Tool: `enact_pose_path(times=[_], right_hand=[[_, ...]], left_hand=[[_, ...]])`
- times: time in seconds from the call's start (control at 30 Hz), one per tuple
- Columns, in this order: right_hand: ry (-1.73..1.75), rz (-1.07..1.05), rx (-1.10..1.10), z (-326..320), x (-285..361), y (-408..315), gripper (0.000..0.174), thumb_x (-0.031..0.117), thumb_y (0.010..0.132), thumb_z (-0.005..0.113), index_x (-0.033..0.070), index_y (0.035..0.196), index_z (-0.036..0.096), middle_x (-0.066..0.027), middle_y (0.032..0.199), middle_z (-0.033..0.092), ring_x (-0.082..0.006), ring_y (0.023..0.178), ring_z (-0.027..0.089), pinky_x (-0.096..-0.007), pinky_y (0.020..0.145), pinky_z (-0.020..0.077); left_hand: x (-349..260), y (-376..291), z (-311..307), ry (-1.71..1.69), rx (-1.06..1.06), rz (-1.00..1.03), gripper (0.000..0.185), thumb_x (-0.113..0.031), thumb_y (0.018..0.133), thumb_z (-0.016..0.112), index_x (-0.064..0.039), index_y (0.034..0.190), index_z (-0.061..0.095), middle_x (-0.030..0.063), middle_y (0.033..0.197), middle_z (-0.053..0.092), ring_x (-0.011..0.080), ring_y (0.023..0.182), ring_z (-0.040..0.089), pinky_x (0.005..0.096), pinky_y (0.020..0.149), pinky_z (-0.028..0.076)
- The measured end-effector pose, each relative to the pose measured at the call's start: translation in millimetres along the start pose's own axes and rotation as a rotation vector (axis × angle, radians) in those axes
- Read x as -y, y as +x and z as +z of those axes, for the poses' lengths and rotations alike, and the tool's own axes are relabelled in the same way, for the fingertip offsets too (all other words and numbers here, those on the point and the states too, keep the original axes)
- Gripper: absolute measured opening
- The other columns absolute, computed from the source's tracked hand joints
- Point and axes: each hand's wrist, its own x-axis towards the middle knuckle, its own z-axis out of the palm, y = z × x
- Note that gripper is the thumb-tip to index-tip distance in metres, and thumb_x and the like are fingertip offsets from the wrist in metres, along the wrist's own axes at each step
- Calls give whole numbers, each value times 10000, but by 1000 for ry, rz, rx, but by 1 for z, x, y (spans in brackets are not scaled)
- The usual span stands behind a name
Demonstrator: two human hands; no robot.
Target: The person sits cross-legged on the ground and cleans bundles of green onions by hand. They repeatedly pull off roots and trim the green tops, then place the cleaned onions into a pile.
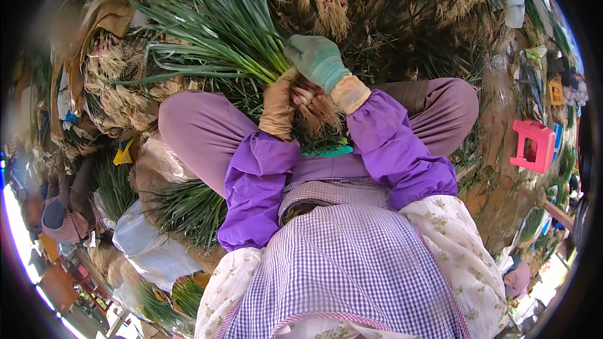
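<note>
A thick bunch of spring onions [235, 33] lies across my two hands, its long green leaves fanning to the upper left. My left hand [279, 103], in a tan glove, grips the stems just above the bulbs. From the other side my right hand [314, 59], in a teal-coated glove over a cream one, is closed around the bunch. Pinkish bulbs [304, 95] show between the gloves, and tangled dry roots [320, 115] hang towards my lap. My fingertips are mostly hidden. A small patch of green material [327, 151] shows under the roots.
Rooted bunches [330, 9] lie ahead of my crossed legs, with another pile of bunches [120, 73] at the left. Loose leaves [405, 52] cover the ground ahead. A pink plastic stool [533, 146] stands at the right. Another person [70, 216] is at the far left.
</note>
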Motion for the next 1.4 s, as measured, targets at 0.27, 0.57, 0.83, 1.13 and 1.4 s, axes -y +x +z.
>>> enact_pose_path(times=[0.27,0.57,0.83,1.13,1.4], right_hand=[[-471,406,337,-52,-105,3,331,195,829,611,59,1132,612,-162,1080,649,-321,984,624,-401,854,478],[-255,-420,93,-59,-13,-69,246,238,856,593,99,1050,651,-58,926,648,-211,820,637,-321,698,510],[563,199,219,-199,-59,-65,126,128,878,561,53,955,626,-96,882,661,-183,815,651,-290,723,512],[-471,446,42,-56,-59,112,371,423,821,565,179,1092,633,-114,1059,658,-335,958,625,-425,806,497],[173,303,-151,-62,-105,117,315,273,753,690,80,1002,666,-82,957,683,-230,889,649,-341,770,511]], left_hand=[[-6,9,9,-237,49,19,259,-120,867,639,-1,1089,581,99,913,617,244,879,611,418,776,556],[-4,29,-8,-77,107,33,260,-157,901,597,-15,1117,576,171,979,622,163,764,602,240,545,507],[-72,24,22,-111,38,297,258,-108,904,541,37,1118,546,194,1024,614,193,735,619,256,627,529],[-34,52,-6,-251,170,184,392,-155,922,554,41,1252,476,28,818,601,161,722,581,409,748,514],[-29,54,-28,-363,311,-13,421,-197,961,502,25,1312,428,-36,732,566,144,726,584,426,726,480]])
